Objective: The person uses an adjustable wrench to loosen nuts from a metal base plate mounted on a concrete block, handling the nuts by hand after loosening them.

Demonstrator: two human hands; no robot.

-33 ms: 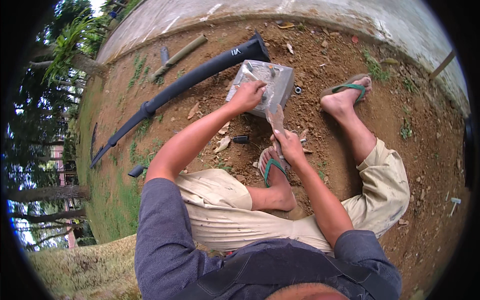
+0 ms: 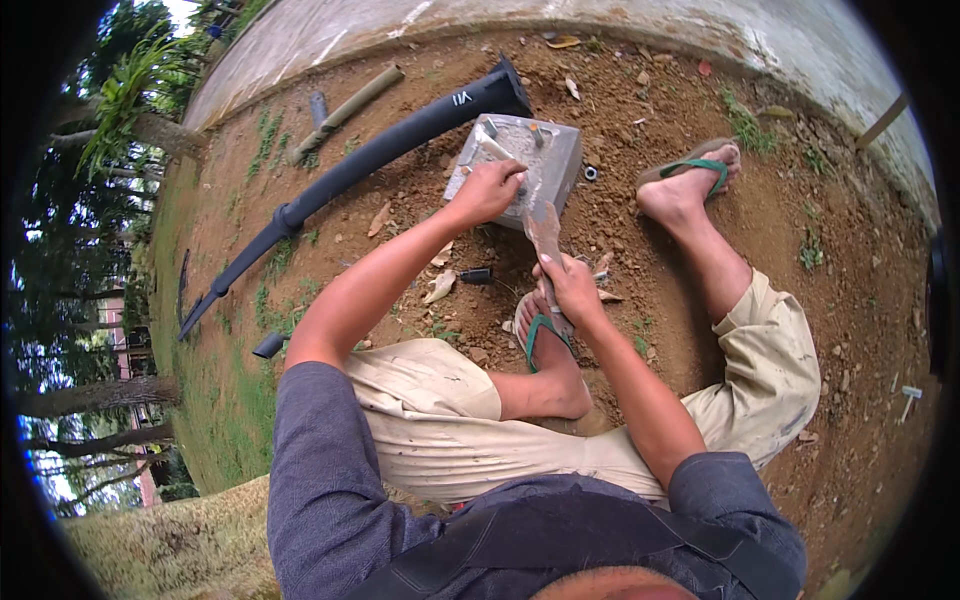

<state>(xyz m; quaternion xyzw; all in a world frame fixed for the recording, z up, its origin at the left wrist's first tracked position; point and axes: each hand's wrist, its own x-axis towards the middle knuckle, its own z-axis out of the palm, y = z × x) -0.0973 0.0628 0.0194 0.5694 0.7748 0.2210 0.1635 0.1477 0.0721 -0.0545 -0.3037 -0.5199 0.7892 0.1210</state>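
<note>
A grey concrete block lies on the soil before me, with short bolts standing up from its top. My left hand is over the block's left part, fingers pinched together. A pale narrow strip lies just beyond those fingers, and whether they hold it is unclear. In my right hand is a flat, worn, brownish blade-like tool, gripped about its middle. Its broad end reaches up to the block's near edge. The other end points down past my fist, beside my sandalled foot.
A long black pipe stretches from beside the block toward the far left. Behind it lies a tan tube. A small nut-like ring rests right of the block, and a black cylinder sits nearer. A concrete wall bounds the far side.
The whole view has shifted a little, with the block and pipe appearing slightly farther left and up. Both hands keep nearly the same pose.
</note>
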